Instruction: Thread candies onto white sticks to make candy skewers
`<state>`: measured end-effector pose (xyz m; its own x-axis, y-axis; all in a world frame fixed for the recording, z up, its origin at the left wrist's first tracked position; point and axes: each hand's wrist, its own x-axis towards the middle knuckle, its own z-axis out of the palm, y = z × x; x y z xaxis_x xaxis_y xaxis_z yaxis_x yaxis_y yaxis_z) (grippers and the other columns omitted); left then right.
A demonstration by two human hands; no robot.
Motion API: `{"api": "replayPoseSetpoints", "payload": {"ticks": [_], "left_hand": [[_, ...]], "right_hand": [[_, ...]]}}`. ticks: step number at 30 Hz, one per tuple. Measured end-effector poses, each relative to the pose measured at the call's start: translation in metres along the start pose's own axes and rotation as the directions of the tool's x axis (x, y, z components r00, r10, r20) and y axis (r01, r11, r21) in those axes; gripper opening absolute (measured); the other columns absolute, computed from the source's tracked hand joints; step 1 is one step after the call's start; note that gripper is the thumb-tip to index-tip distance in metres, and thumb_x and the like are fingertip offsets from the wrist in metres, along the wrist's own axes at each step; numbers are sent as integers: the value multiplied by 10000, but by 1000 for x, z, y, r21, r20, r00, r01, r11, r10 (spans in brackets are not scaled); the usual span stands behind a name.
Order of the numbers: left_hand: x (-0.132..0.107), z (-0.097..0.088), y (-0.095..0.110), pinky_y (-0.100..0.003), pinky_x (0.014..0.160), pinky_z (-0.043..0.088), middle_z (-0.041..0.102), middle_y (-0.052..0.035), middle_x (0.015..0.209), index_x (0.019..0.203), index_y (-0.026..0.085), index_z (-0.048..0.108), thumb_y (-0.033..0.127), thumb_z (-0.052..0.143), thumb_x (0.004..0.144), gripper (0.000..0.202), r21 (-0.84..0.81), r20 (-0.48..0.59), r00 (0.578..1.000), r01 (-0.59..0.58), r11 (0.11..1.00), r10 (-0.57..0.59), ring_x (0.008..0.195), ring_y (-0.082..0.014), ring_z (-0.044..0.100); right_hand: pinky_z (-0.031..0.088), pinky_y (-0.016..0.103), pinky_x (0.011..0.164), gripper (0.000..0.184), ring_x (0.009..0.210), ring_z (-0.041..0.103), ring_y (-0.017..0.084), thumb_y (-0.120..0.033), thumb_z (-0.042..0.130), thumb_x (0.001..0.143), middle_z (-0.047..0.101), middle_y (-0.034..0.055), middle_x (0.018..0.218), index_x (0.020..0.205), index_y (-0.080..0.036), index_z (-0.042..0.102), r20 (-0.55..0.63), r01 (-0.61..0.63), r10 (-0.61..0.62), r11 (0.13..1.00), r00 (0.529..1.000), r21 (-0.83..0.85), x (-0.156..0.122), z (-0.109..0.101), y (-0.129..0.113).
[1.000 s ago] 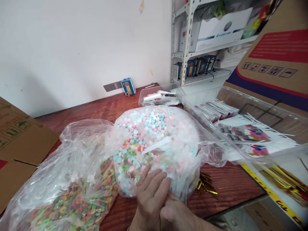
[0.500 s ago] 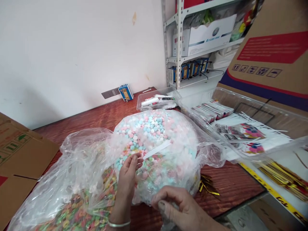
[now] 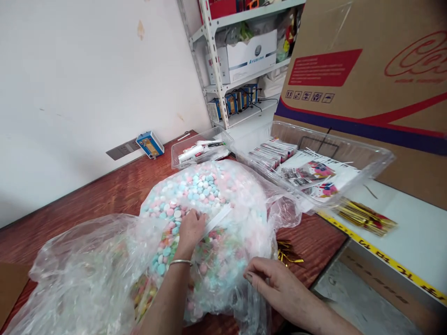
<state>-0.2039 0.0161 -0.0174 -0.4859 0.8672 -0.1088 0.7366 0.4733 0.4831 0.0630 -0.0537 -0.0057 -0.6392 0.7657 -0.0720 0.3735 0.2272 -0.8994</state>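
L hand (image 3: 191, 229) at candy bag (image 3: 244, 190) | R hand (image 3: 271, 280) nr its edge | both grips unclr

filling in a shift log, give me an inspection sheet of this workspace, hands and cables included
Surface: reddish-brown table, partly covered by bags
Job's things: large clear bag with pastel pieces, white strip lying on top; second clear bag at left
Clutter: small tray of assorted items; large tray of printed packets; gold strips
Hands: left hand over the pastel pieces; right hand at the large bag's near side, grips unclear
Cables: black cables by shelved blue units
Surroundings: white wall, shelving, cardboard box
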Motion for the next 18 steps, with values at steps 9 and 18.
{"api": "replayPoseSetpoints", "payload": {"ticks": [9,18], "left_hand": [[30,7,35,-318,680,503,636,-25,843,892,138,615,407,588,893,271,-308,160,987,39,951,11,714,-139,593],[50,2,55,-292,724,538,711,-134,867,890,120,631,684,261,910,675,-752,334,937,201,627,99,742,-171,672]], "right_hand": [[421,288,764,187,871,583,192,-209,423,978,655,54,902,925,-193,601,-87,251,-352,799,932,-546,66,-18,-20],[335,474,1006,205,1065,536,304,-81,453,918,652,165,1049,992,-125,639,43,297,-425,554,904,-778,167,-14,4]]}}
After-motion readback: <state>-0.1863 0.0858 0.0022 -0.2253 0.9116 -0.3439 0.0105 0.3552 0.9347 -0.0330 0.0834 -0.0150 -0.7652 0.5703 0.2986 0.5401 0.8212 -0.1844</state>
